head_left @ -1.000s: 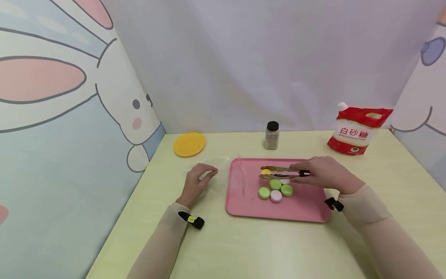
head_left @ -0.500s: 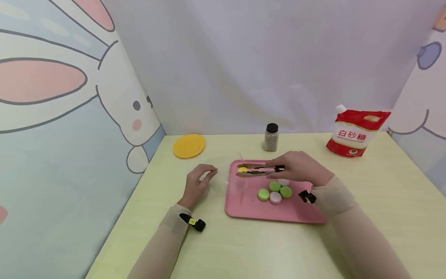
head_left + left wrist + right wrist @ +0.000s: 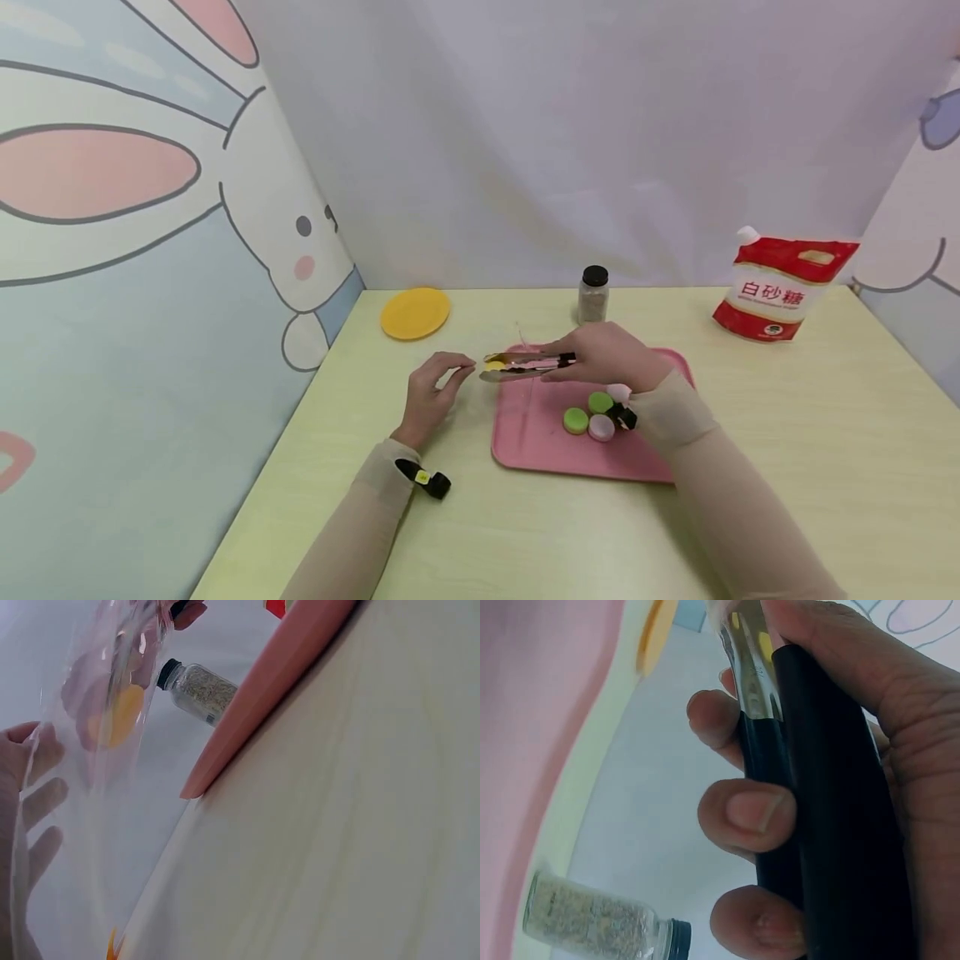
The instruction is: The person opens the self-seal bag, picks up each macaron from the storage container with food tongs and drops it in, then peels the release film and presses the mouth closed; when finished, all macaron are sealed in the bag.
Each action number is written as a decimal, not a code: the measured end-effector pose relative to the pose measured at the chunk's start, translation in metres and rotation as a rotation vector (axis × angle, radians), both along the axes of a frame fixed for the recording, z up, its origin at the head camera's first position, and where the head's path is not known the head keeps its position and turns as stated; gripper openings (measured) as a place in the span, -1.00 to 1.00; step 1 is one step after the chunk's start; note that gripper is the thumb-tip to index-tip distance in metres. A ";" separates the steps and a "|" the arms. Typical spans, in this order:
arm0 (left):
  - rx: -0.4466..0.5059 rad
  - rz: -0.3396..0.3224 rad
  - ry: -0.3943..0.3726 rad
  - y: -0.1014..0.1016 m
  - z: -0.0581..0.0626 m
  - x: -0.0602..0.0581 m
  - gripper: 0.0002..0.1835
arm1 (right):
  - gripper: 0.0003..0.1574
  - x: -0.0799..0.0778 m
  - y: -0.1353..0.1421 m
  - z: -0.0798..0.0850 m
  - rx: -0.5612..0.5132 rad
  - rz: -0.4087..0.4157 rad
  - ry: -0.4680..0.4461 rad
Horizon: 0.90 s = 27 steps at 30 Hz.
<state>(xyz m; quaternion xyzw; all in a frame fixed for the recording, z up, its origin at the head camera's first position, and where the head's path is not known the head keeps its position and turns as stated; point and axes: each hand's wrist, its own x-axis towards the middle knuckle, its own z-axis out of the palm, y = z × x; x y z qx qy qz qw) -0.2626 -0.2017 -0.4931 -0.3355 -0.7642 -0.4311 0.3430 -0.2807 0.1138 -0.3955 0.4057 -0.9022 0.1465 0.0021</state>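
My left hand (image 3: 429, 400) pinches the edge of a clear plastic bag (image 3: 82, 832), left of the pink tray (image 3: 528, 446). In my right hand (image 3: 603, 354) are metal tongs (image 3: 517, 375) with black handles (image 3: 832, 795), gripped between thumb and fingers. A yellow macaron (image 3: 493, 366) sits between the tongs' tips, just right of my left fingertips. Seen from the left wrist, the yellow macaron (image 3: 126, 716) shows through the bag's film. Several green macarons (image 3: 575, 421) and lilac macarons (image 3: 601, 428) lie on the tray, partly covered by my right wrist strap.
An orange-yellow plate (image 3: 415, 314) lies at the back left of the table. Behind the tray stands a glass jar (image 3: 592, 302) with a black lid. A red and white sugar pouch (image 3: 772, 292) stands at the back right. Rabbit-printed panels flank the table.
My right hand has carried the yellow macaron in the tongs leftward from over the tray's middle to the bag beside my left hand. The left hand has kept its hold on the bag.
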 end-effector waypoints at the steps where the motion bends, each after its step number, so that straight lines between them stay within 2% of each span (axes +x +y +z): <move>1: 0.003 0.003 -0.002 0.000 0.001 0.001 -0.79 | -0.38 0.000 -0.003 0.000 0.001 0.006 0.002; 5: 0.027 0.029 0.013 0.002 0.003 0.005 -0.80 | -0.44 0.001 -0.021 -0.001 0.013 0.028 0.017; 9: 0.063 0.064 0.059 0.005 0.001 0.009 -0.80 | -0.61 0.003 -0.042 -0.004 0.028 0.066 0.038; 13: 0.089 0.123 0.092 0.006 -0.002 0.009 -0.82 | -0.73 0.005 -0.054 -0.008 0.036 0.091 0.077; 18: 0.098 0.214 0.053 0.005 -0.003 0.005 -0.87 | -0.60 0.004 -0.041 -0.001 0.022 0.023 0.059; 22: 0.103 0.185 0.030 0.006 0.001 0.002 -0.84 | -0.52 0.002 -0.033 0.007 -0.010 0.017 0.019; 27: 0.106 0.125 0.017 0.007 0.002 0.005 -0.81 | -0.52 0.002 -0.042 0.004 0.047 0.043 -0.012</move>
